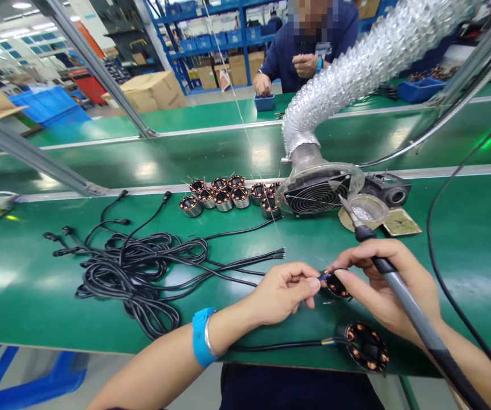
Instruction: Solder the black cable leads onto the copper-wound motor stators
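Left hand (282, 290) fingertips pinch thin wire ends at small round copper-wound stator (337, 285); right hand (382, 285) fingers pinch stator's other side, grey-handled soldering iron (399, 290) clamped in same hand, tip pointing away. Stator near front edge of green table (23, 285). Bare green surface right of fingers. Left of fingers: tangled black cables (143, 273). Beyond fingers: mesh-fronted extraction fan (316, 193), row of stators (228, 196). Second wired stator (367, 347) at table edge, under right wrist.

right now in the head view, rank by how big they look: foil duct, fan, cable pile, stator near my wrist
1. foil duct and cable pile: look alike, no ranking
2. fan
3. stator: smallest, though nearest the camera
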The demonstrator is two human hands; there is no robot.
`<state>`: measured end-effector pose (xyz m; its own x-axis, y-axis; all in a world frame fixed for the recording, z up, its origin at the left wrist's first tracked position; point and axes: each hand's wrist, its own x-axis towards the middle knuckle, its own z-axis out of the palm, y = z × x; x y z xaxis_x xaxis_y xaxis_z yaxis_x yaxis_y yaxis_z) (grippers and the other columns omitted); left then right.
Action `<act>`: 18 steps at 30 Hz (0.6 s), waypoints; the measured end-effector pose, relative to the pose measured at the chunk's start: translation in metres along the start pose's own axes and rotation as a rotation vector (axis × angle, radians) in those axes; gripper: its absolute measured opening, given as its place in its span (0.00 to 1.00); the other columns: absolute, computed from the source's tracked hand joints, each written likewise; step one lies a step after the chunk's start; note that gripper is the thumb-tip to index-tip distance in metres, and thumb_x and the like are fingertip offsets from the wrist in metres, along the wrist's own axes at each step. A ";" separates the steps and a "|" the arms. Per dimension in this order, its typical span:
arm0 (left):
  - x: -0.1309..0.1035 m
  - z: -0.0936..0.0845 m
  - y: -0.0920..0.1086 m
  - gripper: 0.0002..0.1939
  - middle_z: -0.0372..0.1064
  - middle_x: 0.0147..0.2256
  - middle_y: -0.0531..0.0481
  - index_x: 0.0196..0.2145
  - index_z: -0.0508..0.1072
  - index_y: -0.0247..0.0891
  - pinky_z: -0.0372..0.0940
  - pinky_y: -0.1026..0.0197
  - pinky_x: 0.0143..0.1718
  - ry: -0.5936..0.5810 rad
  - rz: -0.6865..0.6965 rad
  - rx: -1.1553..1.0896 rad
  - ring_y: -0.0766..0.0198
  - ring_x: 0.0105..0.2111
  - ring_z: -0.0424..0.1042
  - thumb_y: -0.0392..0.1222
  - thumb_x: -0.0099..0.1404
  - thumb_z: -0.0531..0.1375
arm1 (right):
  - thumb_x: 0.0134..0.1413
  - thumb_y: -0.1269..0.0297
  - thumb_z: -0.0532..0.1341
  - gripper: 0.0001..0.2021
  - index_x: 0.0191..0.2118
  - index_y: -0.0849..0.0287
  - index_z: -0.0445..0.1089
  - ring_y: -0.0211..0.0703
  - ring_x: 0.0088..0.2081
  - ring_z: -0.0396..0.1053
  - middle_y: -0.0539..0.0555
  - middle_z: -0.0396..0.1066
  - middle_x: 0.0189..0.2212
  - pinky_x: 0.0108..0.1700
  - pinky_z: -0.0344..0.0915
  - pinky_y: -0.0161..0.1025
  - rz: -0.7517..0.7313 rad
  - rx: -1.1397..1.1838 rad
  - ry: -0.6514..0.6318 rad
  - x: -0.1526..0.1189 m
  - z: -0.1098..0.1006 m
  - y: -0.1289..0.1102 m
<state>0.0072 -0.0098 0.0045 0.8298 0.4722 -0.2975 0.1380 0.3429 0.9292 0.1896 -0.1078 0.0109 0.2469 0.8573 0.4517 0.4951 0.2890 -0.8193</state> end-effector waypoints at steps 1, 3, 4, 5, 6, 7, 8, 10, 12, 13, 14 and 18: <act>0.000 0.000 0.000 0.29 0.66 0.20 0.57 0.37 0.72 0.34 0.49 0.68 0.17 0.001 0.004 -0.002 0.75 0.15 0.54 0.67 0.57 0.65 | 0.59 0.66 0.66 0.14 0.47 0.48 0.64 0.45 0.34 0.76 0.50 0.74 0.35 0.36 0.76 0.42 0.007 0.040 0.015 0.002 0.000 -0.001; 0.000 0.000 0.000 0.29 0.66 0.20 0.57 0.36 0.71 0.34 0.49 0.68 0.17 -0.006 0.008 -0.012 0.75 0.15 0.54 0.66 0.57 0.65 | 0.58 0.68 0.67 0.15 0.47 0.50 0.64 0.44 0.34 0.76 0.50 0.74 0.34 0.37 0.77 0.41 0.011 0.099 0.033 0.004 0.000 -0.004; 0.000 0.000 0.000 0.28 0.66 0.20 0.57 0.37 0.72 0.34 0.49 0.68 0.17 -0.011 0.008 -0.020 0.75 0.15 0.54 0.66 0.57 0.65 | 0.57 0.69 0.67 0.15 0.47 0.50 0.65 0.44 0.34 0.76 0.50 0.74 0.34 0.37 0.77 0.41 0.007 0.119 0.038 0.005 0.000 -0.005; 0.000 0.001 0.000 0.28 0.66 0.20 0.57 0.37 0.72 0.34 0.49 0.68 0.17 -0.015 0.007 -0.028 0.75 0.15 0.54 0.65 0.57 0.65 | 0.57 0.70 0.68 0.15 0.47 0.50 0.65 0.44 0.34 0.76 0.50 0.74 0.34 0.37 0.77 0.41 0.004 0.138 0.039 0.005 0.001 -0.007; 0.000 0.001 -0.001 0.27 0.66 0.20 0.57 0.37 0.72 0.34 0.49 0.68 0.18 -0.018 0.004 -0.035 0.75 0.15 0.54 0.64 0.58 0.66 | 0.56 0.70 0.68 0.16 0.46 0.50 0.65 0.44 0.34 0.76 0.50 0.74 0.33 0.37 0.77 0.40 0.003 0.153 0.039 0.005 0.001 -0.008; 0.000 0.002 -0.001 0.26 0.67 0.20 0.57 0.37 0.73 0.34 0.49 0.68 0.18 -0.018 0.001 -0.043 0.75 0.15 0.54 0.63 0.58 0.66 | 0.56 0.71 0.68 0.16 0.46 0.50 0.65 0.44 0.33 0.76 0.50 0.75 0.33 0.36 0.77 0.40 0.003 0.166 0.041 0.005 0.001 -0.009; -0.001 0.002 0.000 0.25 0.67 0.20 0.57 0.37 0.73 0.34 0.50 0.68 0.18 -0.014 -0.002 -0.053 0.75 0.15 0.54 0.62 0.58 0.66 | 0.55 0.71 0.68 0.16 0.46 0.50 0.66 0.44 0.33 0.76 0.50 0.75 0.33 0.35 0.78 0.40 0.005 0.173 0.048 0.004 0.002 -0.010; -0.001 0.004 0.001 0.23 0.67 0.20 0.57 0.37 0.74 0.34 0.52 0.68 0.20 -0.007 -0.009 -0.076 0.74 0.16 0.57 0.59 0.58 0.67 | 0.54 0.70 0.69 0.16 0.46 0.48 0.67 0.46 0.32 0.76 0.50 0.75 0.32 0.36 0.78 0.42 0.015 0.177 0.076 0.003 0.003 -0.012; -0.001 0.005 0.002 0.20 0.67 0.20 0.57 0.35 0.75 0.34 0.55 0.67 0.22 -0.003 -0.018 -0.099 0.73 0.18 0.60 0.56 0.58 0.68 | 0.53 0.68 0.70 0.16 0.45 0.47 0.68 0.48 0.32 0.77 0.51 0.76 0.32 0.37 0.79 0.44 0.027 0.154 0.108 0.003 0.003 -0.013; 0.000 0.005 0.002 0.19 0.67 0.19 0.57 0.35 0.75 0.34 0.57 0.67 0.24 -0.003 -0.021 -0.112 0.72 0.19 0.62 0.54 0.58 0.68 | 0.51 0.67 0.70 0.16 0.44 0.47 0.69 0.49 0.31 0.77 0.52 0.76 0.32 0.37 0.79 0.45 0.036 0.135 0.120 0.003 0.002 -0.012; 0.000 0.006 0.002 0.18 0.67 0.20 0.57 0.35 0.76 0.34 0.58 0.67 0.25 -0.004 -0.021 -0.126 0.71 0.20 0.63 0.53 0.58 0.69 | 0.50 0.66 0.71 0.16 0.43 0.48 0.69 0.50 0.31 0.76 0.52 0.75 0.32 0.37 0.79 0.46 0.052 0.117 0.124 0.003 0.001 -0.011; 0.002 0.006 -0.001 0.14 0.67 0.21 0.57 0.34 0.76 0.34 0.60 0.67 0.27 -0.003 0.017 -0.187 0.72 0.21 0.65 0.49 0.59 0.69 | 0.45 0.64 0.74 0.17 0.41 0.48 0.71 0.54 0.29 0.76 0.55 0.75 0.30 0.37 0.79 0.52 0.147 0.081 0.120 0.002 -0.005 -0.003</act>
<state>0.0119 -0.0138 0.0040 0.8330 0.4765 -0.2812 0.0214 0.4802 0.8769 0.1928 -0.1096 0.0160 0.4110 0.8374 0.3603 0.3790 0.2025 -0.9030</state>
